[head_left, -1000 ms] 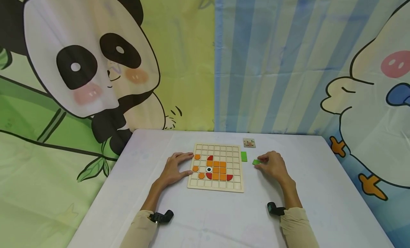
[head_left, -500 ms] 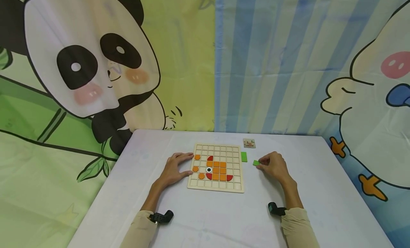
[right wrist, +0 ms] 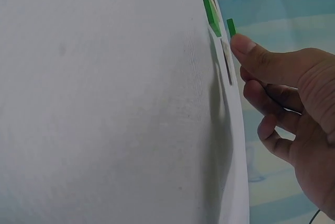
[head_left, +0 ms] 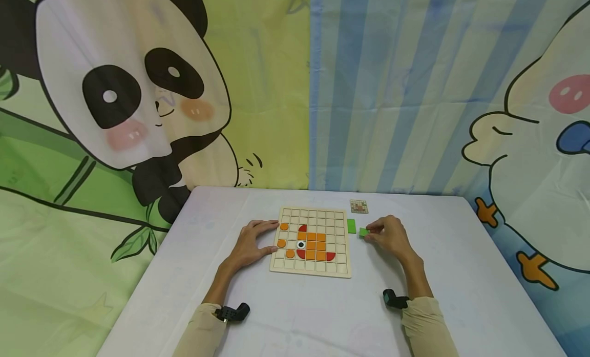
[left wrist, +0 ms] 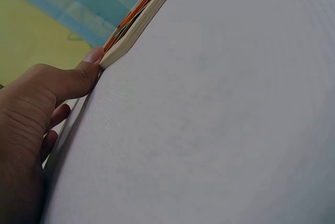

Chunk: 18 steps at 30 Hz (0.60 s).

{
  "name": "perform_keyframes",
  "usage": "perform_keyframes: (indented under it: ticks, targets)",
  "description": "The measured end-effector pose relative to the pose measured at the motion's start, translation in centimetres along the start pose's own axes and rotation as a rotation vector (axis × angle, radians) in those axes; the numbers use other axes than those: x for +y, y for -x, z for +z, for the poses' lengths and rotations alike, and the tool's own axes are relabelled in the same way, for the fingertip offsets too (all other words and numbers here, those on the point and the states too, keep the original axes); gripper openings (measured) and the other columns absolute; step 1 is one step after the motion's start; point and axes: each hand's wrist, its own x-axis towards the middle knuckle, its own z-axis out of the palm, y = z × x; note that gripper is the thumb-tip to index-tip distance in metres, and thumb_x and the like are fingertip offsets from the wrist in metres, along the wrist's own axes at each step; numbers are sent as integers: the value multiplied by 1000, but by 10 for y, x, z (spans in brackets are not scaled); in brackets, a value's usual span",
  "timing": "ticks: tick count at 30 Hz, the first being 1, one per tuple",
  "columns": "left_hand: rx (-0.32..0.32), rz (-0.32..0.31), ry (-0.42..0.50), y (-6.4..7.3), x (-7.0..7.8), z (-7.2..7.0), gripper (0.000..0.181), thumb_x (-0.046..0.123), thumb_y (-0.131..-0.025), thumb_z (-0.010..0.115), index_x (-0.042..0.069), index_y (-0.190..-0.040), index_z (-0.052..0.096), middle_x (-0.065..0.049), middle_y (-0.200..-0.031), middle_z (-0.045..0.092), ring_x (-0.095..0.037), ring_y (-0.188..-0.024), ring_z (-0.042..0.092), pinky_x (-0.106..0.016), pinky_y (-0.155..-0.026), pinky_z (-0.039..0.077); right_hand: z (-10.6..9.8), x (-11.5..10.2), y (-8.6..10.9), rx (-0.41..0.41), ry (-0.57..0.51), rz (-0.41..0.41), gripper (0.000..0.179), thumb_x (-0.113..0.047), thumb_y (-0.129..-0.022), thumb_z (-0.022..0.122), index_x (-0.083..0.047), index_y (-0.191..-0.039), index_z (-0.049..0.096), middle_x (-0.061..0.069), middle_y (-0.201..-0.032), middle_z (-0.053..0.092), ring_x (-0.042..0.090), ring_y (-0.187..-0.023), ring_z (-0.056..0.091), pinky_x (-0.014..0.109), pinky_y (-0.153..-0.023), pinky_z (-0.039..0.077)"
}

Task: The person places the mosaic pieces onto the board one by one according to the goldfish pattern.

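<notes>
In the head view a pale wooden grid board (head_left: 341,267) lies on the table, with orange square tiles (head_left: 316,246), red quarter-round tiles (head_left: 330,256), orange round tiles (head_left: 284,227) and an eye tile (head_left: 301,245) in its cells. My left hand (head_left: 247,244) rests against the board's left side, thumb and fingertips touching the edge. My right hand (head_left: 392,236) pinches a small green tile (head_left: 363,232) between thumb and fingers, right of the board. In the right wrist view that tile stands above the table at the thumb tip. Another green piece (head_left: 352,226) lies beside the board's right edge.
A small card with a grid pattern (head_left: 359,206) lies behind the green pieces. White cloth covers the table (head_left: 295,316). Printed curtains (head_left: 258,90) hang just behind its back edge. Each wrist wears a black camera (head_left: 232,312).
Over the last half second my right hand has shifted slightly left with the green tile, toward the other green piece. My left hand and the board have stayed put.
</notes>
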Motion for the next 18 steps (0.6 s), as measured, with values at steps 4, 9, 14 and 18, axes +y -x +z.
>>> perform_keyframes:
  ticks: [4, 9, 14, 18]
  targets:
    - [6, 4, -3, 0, 1, 0, 75, 36, -88, 92, 26, -155, 63, 6, -163, 60, -29, -149, 49, -61, -121, 33, 3, -4, -4, -4, -2, -17, 21, 1, -83, 92, 2, -103, 86, 10, -89, 82, 21, -83, 68, 36, -80, 52]
    - [-4, -12, 9, 0, 1, -1, 74, 36, -88, 92, 27, -156, 62, 7, -164, 59, -29, -150, 48, -62, -124, 31, 9, -8, -8, -15, -10, -32, 22, 0, -82, 93, 3, -103, 86, 11, -88, 82, 19, -80, 69, 30, -75, 54]
    - [-11, -17, 2, 0, 0, 0, 74, 36, -89, 92, 28, -156, 62, 8, -164, 58, -29, -151, 48, -61, -125, 30, 14, -14, -12, -29, -24, -40, 22, 1, -82, 93, 3, -103, 86, 10, -88, 82, 18, -79, 69, 28, -73, 52]
    - [6, 4, -8, 0, 0, 0, 74, 36, -88, 92, 26, -156, 63, 6, -163, 60, -31, -149, 49, -63, -122, 32, 17, -19, -15, -42, -25, -41, 22, 0, -83, 92, 2, -104, 86, 9, -88, 82, 18, -80, 67, 28, -73, 50]
